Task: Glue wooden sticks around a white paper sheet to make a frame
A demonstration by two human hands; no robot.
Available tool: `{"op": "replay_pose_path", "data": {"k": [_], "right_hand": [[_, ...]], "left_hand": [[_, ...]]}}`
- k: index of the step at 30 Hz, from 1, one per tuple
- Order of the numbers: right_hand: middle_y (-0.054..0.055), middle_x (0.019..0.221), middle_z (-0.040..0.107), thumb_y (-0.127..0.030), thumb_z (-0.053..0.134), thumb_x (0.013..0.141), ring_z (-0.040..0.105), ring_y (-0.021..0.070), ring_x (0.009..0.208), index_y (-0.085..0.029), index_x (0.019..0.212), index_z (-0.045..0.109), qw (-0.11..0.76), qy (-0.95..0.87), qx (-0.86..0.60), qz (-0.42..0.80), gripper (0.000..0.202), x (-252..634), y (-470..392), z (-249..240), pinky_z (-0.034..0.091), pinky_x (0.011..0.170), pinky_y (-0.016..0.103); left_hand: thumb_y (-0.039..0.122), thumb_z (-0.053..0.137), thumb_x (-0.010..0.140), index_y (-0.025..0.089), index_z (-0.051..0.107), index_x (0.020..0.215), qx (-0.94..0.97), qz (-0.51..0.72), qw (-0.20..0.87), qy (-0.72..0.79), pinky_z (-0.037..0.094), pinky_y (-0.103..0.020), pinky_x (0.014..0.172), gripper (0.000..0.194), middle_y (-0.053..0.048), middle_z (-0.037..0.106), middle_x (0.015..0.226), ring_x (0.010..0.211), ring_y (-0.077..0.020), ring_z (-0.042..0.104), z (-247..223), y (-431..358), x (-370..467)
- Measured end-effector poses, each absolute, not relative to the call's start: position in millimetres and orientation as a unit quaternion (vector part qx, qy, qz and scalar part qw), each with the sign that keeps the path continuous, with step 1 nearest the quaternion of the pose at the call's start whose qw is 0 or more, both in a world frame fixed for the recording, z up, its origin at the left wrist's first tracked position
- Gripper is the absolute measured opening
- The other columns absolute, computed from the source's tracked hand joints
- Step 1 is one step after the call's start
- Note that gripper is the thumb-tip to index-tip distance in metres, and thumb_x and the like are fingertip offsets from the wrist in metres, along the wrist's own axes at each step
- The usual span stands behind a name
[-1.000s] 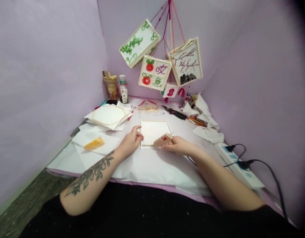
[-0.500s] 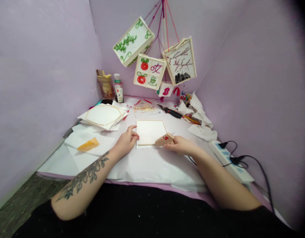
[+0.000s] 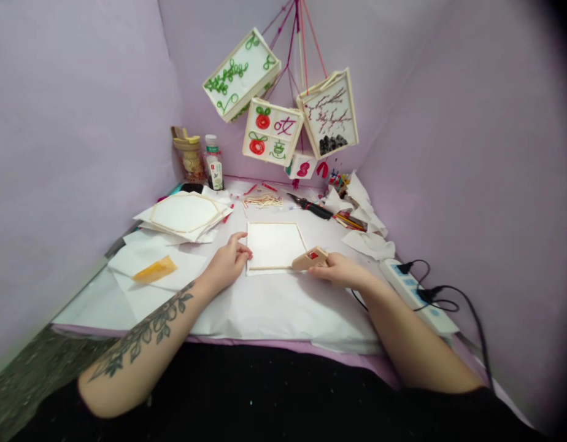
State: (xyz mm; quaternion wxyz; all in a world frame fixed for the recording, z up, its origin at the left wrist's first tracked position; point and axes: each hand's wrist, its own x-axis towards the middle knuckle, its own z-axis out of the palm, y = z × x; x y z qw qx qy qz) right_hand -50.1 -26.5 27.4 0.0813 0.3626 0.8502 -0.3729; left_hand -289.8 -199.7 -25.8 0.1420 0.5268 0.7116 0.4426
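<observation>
A white square panel (image 3: 273, 247) edged with thin wooden strips lies flat on the white-covered table. My left hand (image 3: 232, 258) rests at its left edge, fingers apart and holding nothing, with the fingertips touching the frame. Over the panel's lower right corner, my right hand (image 3: 332, 269) grips a beige tool (image 3: 306, 259) with a red part in its body. The tool's tapered end points left, just above the bottom strip. Whether it touches the strip I cannot tell.
Stacked panels (image 3: 185, 212) and an orange piece (image 3: 155, 269) lie left. Behind are a bottle (image 3: 214, 164), sticks (image 3: 264, 201) and black pliers (image 3: 315, 209). A power strip (image 3: 419, 294) with cables stands right; decorated frames (image 3: 273, 132) hang above.
The whole view has shifted slightly, so most things appear further left. The tool in my right hand has moved a little to the right relative to the panel. My left hand keeps its place.
</observation>
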Motion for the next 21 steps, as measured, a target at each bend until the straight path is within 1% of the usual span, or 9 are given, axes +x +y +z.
{"op": "replay_pose_path", "data": {"k": [8,15,21], "right_hand": [[0.004,0.067,0.06,-0.047,0.059,0.075,0.053,0.0153,0.059,-0.015,0.081,0.063,0.074,0.843,0.377,-0.376,0.033,-40.9,-22.5,28.1,0.035,0.049,0.024],[0.003,0.067,0.06,-0.051,0.059,0.074,0.052,0.0147,0.058,-0.016,0.086,0.064,0.059,0.825,0.387,-0.407,0.038,-28.9,-12.3,19.8,0.034,0.048,0.024],[0.002,0.066,0.058,-0.051,0.058,0.074,0.05,0.0137,0.056,-0.016,0.09,0.064,0.045,0.822,0.387,-0.415,0.039,-18.6,-3.3,10.6,0.034,0.048,0.024]], "left_hand": [[0.022,0.045,0.084,0.014,0.035,0.128,0.531,0.435,0.139,0.714,0.05,-0.034,0.081,0.045,-0.008,0.07,0.091,0.085,-0.019,0.068,-25.3,-199.7,-290.6],[0.021,0.045,0.083,0.014,0.035,0.128,0.528,0.435,0.14,0.716,0.05,-0.034,0.081,0.046,-0.007,0.07,0.091,0.084,-0.0186,0.068,-25.3,-199.4,-290.9],[0.023,0.045,0.085,0.014,0.035,0.128,0.527,0.439,0.14,0.714,0.05,-0.035,0.081,0.046,-0.007,0.07,0.091,0.084,-0.0191,0.068,-26.1,-199.3,-291.6]]}}
